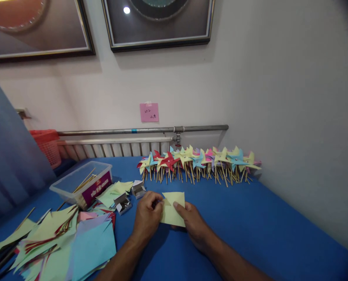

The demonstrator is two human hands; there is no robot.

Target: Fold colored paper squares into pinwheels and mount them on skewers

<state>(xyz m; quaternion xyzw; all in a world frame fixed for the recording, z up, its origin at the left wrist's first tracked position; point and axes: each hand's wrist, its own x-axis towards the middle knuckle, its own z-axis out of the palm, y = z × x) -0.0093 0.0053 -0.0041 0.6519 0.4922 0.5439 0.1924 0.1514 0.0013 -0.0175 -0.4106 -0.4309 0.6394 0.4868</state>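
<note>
Between my hands, above the blue cloth, is a pale yellow square of paper (174,214) with a cut showing near its upper left corner. My left hand (148,212) pinches the paper's left edge, thumb against forefinger. On the other side, my right hand (190,219) grips the sheet with the thumb on top and the fingers mostly hidden underneath. Just left of my left hand stand two small open boxes, one (123,203) holding small shiny metal pieces, the other (138,189) behind it.
Many finished paper pinwheels (197,160) on sticks lie along the wall. A clear plastic tub (103,168) with sticks stands at left. Stacks of coloured paper (93,246) and black-handled scissors (1,255) lie at front left. A pink basket (49,148) sits behind.
</note>
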